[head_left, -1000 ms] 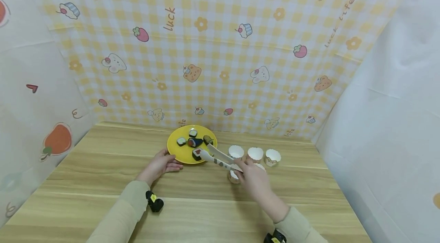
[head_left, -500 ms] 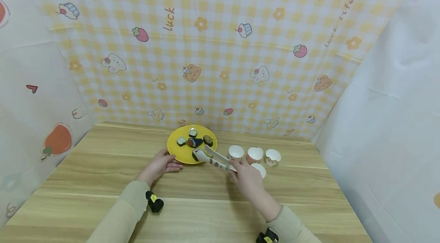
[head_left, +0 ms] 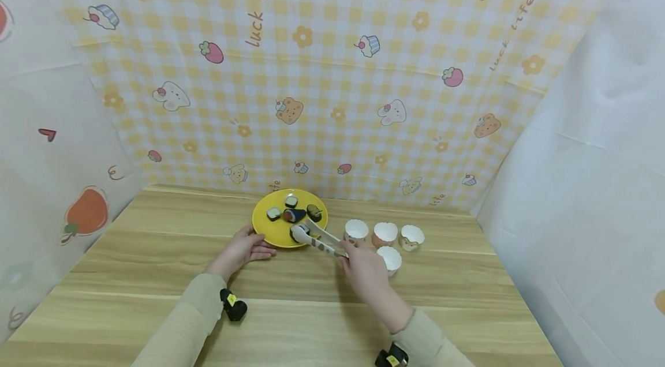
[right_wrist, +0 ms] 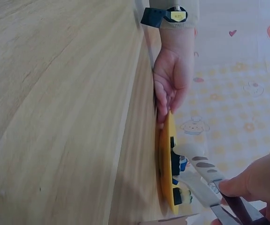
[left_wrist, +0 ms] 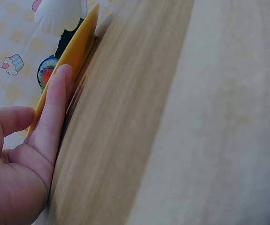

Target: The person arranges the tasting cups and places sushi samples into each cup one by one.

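Observation:
At the near-left rim of a yellow plate, my left hand holds the edge. In the left wrist view, its thumb touches the rim and a finger lies along the underside. My right hand grips white tongs with grey-brown spots. The tong tips lie either side of a sushi roll piece near the plate's front, partly covering it. Behind it on the plate are a dark cone-shaped roll, an oval sushi piece and two small white-topped pieces.
Right of the plate stand several white-lined paper cups, one of them close beside my right hand. A checked cloth rises behind the wooden table, and white cloth hangs at the sides.
My right hand has moved left with the tongs, bringing their tips down around the front sushi roll piece. A front paper cup is now hidden behind that hand. My left hand stays put.

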Tool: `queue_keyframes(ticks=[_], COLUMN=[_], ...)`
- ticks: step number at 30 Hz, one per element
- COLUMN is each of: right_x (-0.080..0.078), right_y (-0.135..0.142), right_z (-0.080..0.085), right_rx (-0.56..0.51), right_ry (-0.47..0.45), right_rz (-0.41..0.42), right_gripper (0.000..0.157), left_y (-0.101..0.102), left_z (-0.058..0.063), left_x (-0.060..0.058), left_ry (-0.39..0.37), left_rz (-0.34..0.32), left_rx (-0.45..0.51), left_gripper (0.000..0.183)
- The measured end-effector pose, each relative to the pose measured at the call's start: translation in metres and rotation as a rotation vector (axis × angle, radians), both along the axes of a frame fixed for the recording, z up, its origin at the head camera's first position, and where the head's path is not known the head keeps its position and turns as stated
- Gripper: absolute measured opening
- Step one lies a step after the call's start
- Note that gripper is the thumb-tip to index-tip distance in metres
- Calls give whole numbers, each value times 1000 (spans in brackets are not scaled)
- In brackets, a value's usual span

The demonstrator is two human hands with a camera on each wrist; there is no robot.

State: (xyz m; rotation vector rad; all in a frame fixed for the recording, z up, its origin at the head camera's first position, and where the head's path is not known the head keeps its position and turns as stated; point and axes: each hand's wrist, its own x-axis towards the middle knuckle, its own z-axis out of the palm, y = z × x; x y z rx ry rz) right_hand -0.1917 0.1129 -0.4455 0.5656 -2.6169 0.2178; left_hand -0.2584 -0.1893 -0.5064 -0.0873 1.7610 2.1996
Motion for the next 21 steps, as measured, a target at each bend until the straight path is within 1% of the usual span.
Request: queue_keyframes(ticks=[4, 8, 14, 21], right_x=[1, 3, 7, 9], right_y=[-4, -9, -13, -16], right_z=[-1, -1, -2, -9], right_rx=[-5, -21, -39, -21], right_ry=[6, -9, -17, -51], right_rz=[-24, -51, -79, -120], right_gripper=[30, 29, 32, 28], left_y=[0, 0, 0, 2], left_z=[0, 0, -1, -2], left_x=[0, 0, -1, -1], left_ry=[0, 4, 0, -5], left_rz=[6, 2, 9, 11], left_rx=[-5, -1, 2, -4], left_gripper=[53, 53, 52, 54])
